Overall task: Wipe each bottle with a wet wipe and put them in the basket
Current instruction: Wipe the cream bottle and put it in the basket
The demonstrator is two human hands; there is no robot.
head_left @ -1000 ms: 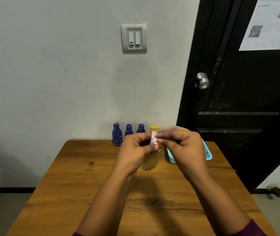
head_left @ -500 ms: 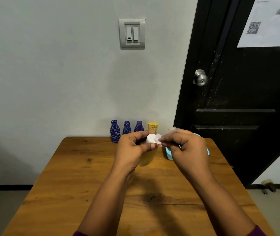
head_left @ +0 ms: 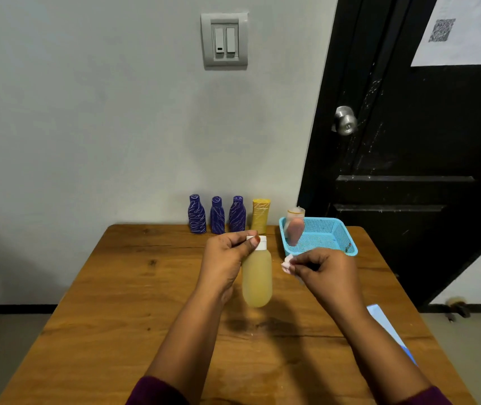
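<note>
My left hand [head_left: 224,260] grips a pale yellow bottle [head_left: 257,279] by its white cap, and the bottle hangs upright above the wooden table [head_left: 145,302]. To its right my right hand [head_left: 322,271] pinches a crumpled white wet wipe [head_left: 287,264], a little apart from the bottle. A light blue basket [head_left: 324,235] sits at the table's back right with a clear bottle of reddish contents [head_left: 294,226] leaning at its left wall. Three purple patterned bottles [head_left: 217,214] and a yellow tube [head_left: 260,214] stand in a row by the wall.
A blue and white packet [head_left: 388,328] lies at the table's right edge beside my right forearm. A black door [head_left: 423,141] with a metal knob stands behind the basket. A grey wall with a switch plate backs the table.
My hands have separated: the right hand drew the wipe off the bottle's cap toward the right, and the whole yellow bottle now shows in my left hand. The camera tilted down.
</note>
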